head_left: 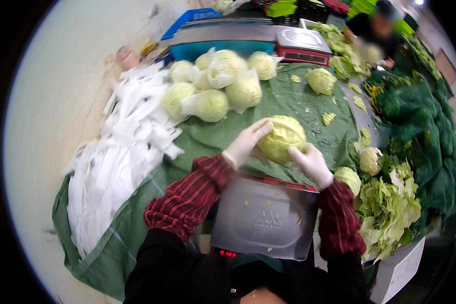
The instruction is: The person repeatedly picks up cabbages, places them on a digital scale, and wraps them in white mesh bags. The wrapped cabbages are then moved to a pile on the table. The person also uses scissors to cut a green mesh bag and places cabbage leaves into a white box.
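Between my two gloved hands is a pale green cabbage (pixel 283 140), held above the green cloth just beyond a weighing scale. My left hand (pixel 247 143) grips its left side, with the fingers over the upper edge. On the lower right side rests my right hand (pixel 311 161), thumb against the leaves. Scraps of leaf lie on the scale's metal plate (pixel 264 216), nearest my body. Several cabbages in white foam netting (pixel 212 104) are piled beyond my left hand. A bare cabbage (pixel 321 81) sits farther back on the cloth.
White foam net sleeves (pixel 117 152) heap at the left. Loose leaves (pixel 389 205), a cabbage (pixel 347 180) and a cauliflower-like head (pixel 370 160) lie right, beside dark green net sacks (pixel 429 144). A second scale (pixel 303 45) stands at the back; another person (pixel 380 38) is at the upper right.
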The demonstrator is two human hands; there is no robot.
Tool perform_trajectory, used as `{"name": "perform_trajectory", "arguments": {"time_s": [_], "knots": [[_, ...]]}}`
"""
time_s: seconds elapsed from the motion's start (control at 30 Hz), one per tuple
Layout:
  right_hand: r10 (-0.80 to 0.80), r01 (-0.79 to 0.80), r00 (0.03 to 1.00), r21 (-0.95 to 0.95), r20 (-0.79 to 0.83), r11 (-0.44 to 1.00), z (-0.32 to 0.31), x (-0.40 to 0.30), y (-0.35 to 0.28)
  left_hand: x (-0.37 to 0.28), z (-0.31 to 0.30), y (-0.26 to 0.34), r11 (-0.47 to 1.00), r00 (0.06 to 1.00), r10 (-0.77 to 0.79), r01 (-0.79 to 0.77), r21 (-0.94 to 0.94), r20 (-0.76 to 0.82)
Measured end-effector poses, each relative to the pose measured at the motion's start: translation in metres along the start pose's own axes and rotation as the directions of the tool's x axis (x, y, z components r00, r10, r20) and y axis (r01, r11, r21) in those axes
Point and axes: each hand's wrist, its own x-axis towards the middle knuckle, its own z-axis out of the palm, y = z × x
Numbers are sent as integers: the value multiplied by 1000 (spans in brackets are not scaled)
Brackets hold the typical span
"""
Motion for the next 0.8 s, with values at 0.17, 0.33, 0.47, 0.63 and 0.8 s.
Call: {"name": "perform_trajectory", "arguments": {"time_s": [0.17, 0.33, 0.47, 0.63, 0.8], "knots": [[-441, 374, 860, -272, -255, 887, 0, -123, -41, -96, 10, -18, 945, 915, -216, 285, -164, 341], [-353, 104, 899, -656, -260, 748, 42, -180, -29, -130, 13, -56, 892, 867, -430, 365, 266, 251], [-396, -5, 817, -693, -418, 721, 92, -200, -27, -132, 3, -52, 870, 983, -185, 158, 468, 13], [-383, 36, 825, -637, -416, 770, 102, -201, -45, -130, -92, -30, 258, 540, 827, -114, 959, -159], [-463, 197, 806, -571, -369, 797, 108, -215, -37, -138, -228, 7, -65, 564, 787, 478, 876, -249]]}}
